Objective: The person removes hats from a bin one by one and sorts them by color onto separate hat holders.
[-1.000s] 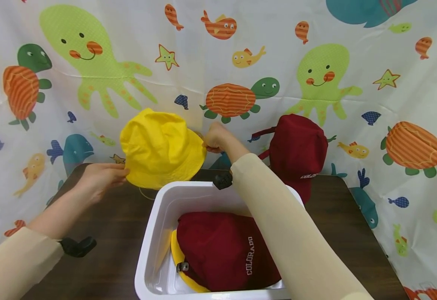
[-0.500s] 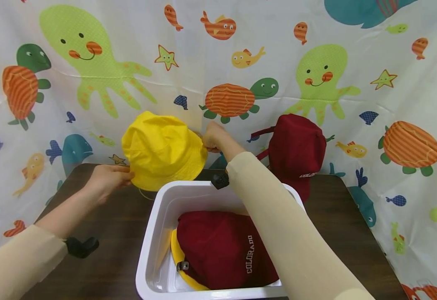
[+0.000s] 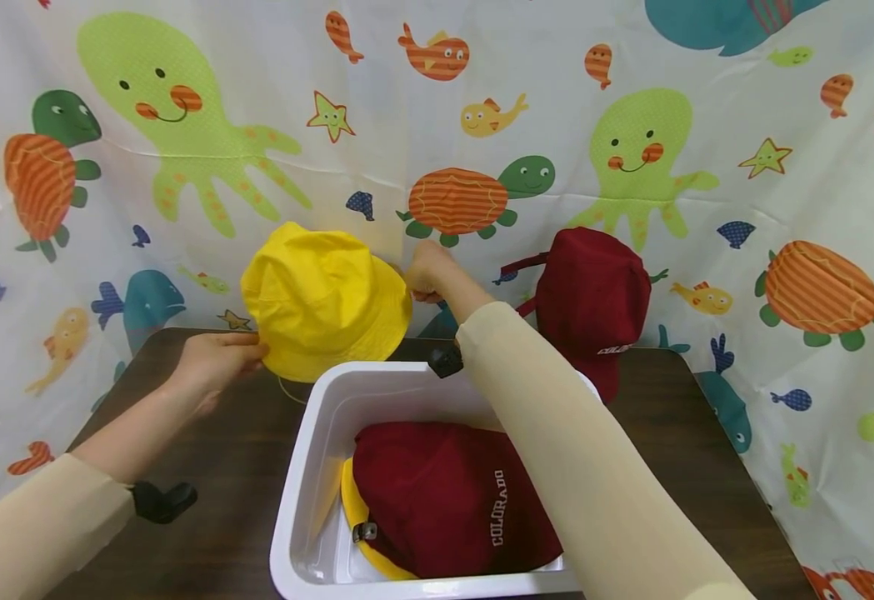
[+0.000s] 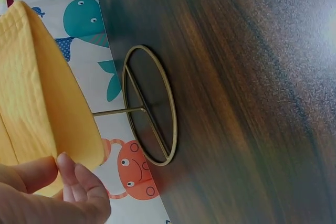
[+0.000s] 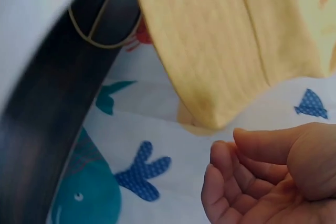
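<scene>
A yellow bucket hat (image 3: 324, 300) sits raised at the back of the table on a thin gold wire stand, whose oval base (image 4: 175, 111) shows in the left wrist view. My left hand (image 3: 207, 367) pinches the hat's brim at its left side between thumb and fingers. At the opposite side, my right hand (image 3: 431, 271) is close to the brim. In the right wrist view that hand (image 5: 273, 177) has loosely curled fingers, with a small gap between its thumb tip and the brim's corner, and nothing in it.
A white plastic tub (image 3: 292, 500) in front contains a maroon Colorado cap (image 3: 437, 500) over a yellow strip with a buckle (image 3: 365, 533). Another maroon cap (image 3: 594, 283) stands raised at the back right. A sea-animal curtain (image 3: 407, 108) hangs behind the dark table (image 3: 234, 500).
The yellow hat has settled slightly lower, and my left hand has shifted a little to the right with its brim. My right hand has hardly moved.
</scene>
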The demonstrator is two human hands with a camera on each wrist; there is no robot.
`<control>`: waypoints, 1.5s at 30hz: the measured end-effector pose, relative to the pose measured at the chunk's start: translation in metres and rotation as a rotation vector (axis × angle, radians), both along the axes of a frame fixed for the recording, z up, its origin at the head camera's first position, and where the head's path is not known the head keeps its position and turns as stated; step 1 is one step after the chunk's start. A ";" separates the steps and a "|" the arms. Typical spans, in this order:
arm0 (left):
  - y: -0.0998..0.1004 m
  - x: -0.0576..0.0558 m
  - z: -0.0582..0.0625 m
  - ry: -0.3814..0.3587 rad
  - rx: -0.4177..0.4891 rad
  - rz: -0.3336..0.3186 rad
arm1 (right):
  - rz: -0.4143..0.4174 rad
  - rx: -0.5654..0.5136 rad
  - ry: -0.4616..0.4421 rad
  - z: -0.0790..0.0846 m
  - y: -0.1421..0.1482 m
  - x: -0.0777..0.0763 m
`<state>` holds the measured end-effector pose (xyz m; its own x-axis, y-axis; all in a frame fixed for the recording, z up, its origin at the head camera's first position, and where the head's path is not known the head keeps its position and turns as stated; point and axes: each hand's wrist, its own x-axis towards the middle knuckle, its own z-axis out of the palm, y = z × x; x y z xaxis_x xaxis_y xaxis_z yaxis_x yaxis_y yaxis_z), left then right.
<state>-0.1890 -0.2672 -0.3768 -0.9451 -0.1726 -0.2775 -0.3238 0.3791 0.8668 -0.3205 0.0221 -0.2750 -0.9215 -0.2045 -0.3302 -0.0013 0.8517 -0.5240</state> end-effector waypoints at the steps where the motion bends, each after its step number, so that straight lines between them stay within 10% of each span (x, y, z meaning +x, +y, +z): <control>1: 0.000 0.000 0.000 0.001 0.007 -0.006 | 0.006 0.000 0.013 0.002 0.002 0.000; 13: 0.005 0.012 0.025 0.145 -0.322 0.037 | 0.057 -0.145 0.193 0.043 0.040 0.010; 25: 0.022 0.029 0.054 0.294 -0.377 -0.024 | 0.168 -0.184 0.364 0.062 0.089 0.028; 45: 0.060 0.077 0.070 0.583 -0.481 -0.133 | 0.369 -0.253 0.455 0.062 0.138 0.091</control>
